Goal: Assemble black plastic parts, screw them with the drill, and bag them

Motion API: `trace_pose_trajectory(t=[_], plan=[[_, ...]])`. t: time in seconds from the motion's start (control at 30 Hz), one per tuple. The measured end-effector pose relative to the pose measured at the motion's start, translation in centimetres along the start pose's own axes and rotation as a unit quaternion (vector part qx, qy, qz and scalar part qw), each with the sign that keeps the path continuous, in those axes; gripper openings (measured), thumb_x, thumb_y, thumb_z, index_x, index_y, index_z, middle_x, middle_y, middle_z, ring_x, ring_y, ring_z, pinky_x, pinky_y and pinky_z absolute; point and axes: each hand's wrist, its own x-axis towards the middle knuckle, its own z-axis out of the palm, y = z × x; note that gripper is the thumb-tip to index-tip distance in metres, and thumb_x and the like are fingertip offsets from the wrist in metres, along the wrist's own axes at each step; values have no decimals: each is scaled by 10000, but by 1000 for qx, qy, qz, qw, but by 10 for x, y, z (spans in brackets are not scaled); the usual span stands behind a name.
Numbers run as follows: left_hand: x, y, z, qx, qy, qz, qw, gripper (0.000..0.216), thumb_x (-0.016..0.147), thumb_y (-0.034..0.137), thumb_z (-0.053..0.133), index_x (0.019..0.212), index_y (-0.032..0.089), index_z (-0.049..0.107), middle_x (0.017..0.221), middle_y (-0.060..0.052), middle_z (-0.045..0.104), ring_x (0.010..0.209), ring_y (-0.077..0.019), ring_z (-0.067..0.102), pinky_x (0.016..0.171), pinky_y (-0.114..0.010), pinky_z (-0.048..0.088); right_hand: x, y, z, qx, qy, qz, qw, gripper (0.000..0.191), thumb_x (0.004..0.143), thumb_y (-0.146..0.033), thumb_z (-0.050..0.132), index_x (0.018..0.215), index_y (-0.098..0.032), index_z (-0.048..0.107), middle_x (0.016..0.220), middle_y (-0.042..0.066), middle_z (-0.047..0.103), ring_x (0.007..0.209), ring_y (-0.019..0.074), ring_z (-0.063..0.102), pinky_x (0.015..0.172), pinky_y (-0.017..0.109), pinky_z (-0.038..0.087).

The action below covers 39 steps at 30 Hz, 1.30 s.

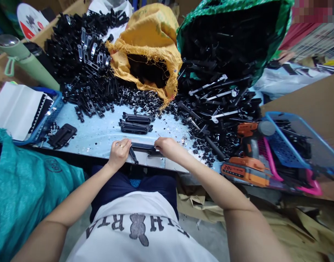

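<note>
Between my hands, near the table's front edge, lies a long black bar point(143, 146). My left hand point(120, 151) is closed on its left end, where a shorter black arm point(133, 155) hangs down at an angle. At the other end, my right hand point(164, 146) pinches the bar with fingers pressed together; my fingers partly hide that end. Just beyond them, two similar black assemblies point(136, 126) rest side by side on the light blue table surface point(101, 129). Loose small screws and black caps point(145, 100) are heaped farther back.
An orange cordless drill point(246, 156) stands at the right, beside a blue basket point(292, 142). Black parts pile up at back left point(85, 69) and right point(218, 98), around a yellow sack point(150, 40) and a green sack point(235, 14). A green bottle point(27, 60) leans left.
</note>
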Motion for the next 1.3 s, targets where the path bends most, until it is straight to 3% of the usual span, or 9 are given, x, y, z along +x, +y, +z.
trace_pose_trajectory(t=[0.1, 0.2, 0.33, 0.53, 0.77, 0.9, 1.03, 1.17, 1.3], plan=[[-2, -4, -3, 21, 23, 15, 999, 208, 886, 180, 478, 1045, 150, 608, 1035, -101, 669, 1014, -224, 604, 823, -362, 378, 2, 0, 13, -52, -33, -16, 998, 133, 819, -84, 506, 835, -133, 629, 791, 86, 653, 747, 174, 609, 656, 242, 399], [-2, -5, -4, 28, 14, 49, 998, 266, 883, 238, 493, 1117, 148, 582, 1128, -117, 631, 1139, -257, 529, 927, -414, 338, -11, 13, 40, -16, 73, -54, 996, 219, 903, -181, 427, 1038, -152, 597, 978, 100, 653, 871, 163, 602, 738, 252, 432], [15, 3, 6, 2, -102, 189, 977, 387, 899, 323, 463, 1228, 124, 504, 1274, -126, 533, 1201, -255, 461, 999, -418, 298, -37, 41, 72, -28, 178, -111, 977, 418, 905, -408, 436, 1248, -176, 495, 1207, 125, 559, 1027, 187, 540, 835, 308, 428], [58, 26, 30, 23, -209, 130, 969, 515, 907, 470, 363, 1174, 63, 530, 938, -155, 625, 820, -247, 576, 687, -363, 407, -39, 71, 68, -182, 278, 23, 943, 580, 789, -667, 442, 587, -141, 580, 574, 70, 539, 587, 153, 488, 552, 275, 301], [25, 45, 8, -109, -143, 137, 974, 766, 863, 648, 148, 1181, 61, 524, 1063, -180, 595, 884, -246, 554, 723, -362, 445, -44, 61, 53, -185, 301, 24, 935, 617, 879, -600, 337, 510, -148, 539, 522, 49, 522, 508, 106, 447, 525, 261, 212], [23, 42, 3, -121, -132, 70, 981, 602, 927, 511, 175, 917, 115, 629, 815, -125, 629, 739, -209, 541, 613, -324, 423, -46, 46, 48, -88, 267, 11, 960, 692, 850, -677, 255, 498, -146, 526, 496, 46, 512, 469, 97, 429, 507, 253, 205], [37, 48, -19, -227, -89, 48, 969, 625, 935, 497, 121, 591, 167, 525, 551, -58, 520, 552, -156, 461, 524, -291, 345, -52, 18, 14, 126, 211, -108, 963, 669, 824, -704, 266, 517, -160, 506, 475, 27, 482, 467, 101, 441, 498, 242, 259], [35, 76, -58, -425, -56, 18, 903, 621, 941, 479, 79, 598, 173, 498, 512, -34, 464, 498, -131, 412, 522, -287, 336, -59, -19, -8, 378, 151, -173, 897, 639, 830, -688, 294, 496, -174, 473, 440, 10, 425, 450, 106, 432, 486, 243, 295], [23, 98, -69, -537, -21, -12, 843, 619, 935, 502, 91, 610, 179, 508, 508, -34, 479, 491, -127, 435, 518, -289, 364, -52, -51, 14, 548, 126, -185, 806, 617, 820, -700, 304, 504, -188, 439, 436, 6, 420, 423, 111, 419, 455, 251, 322]])
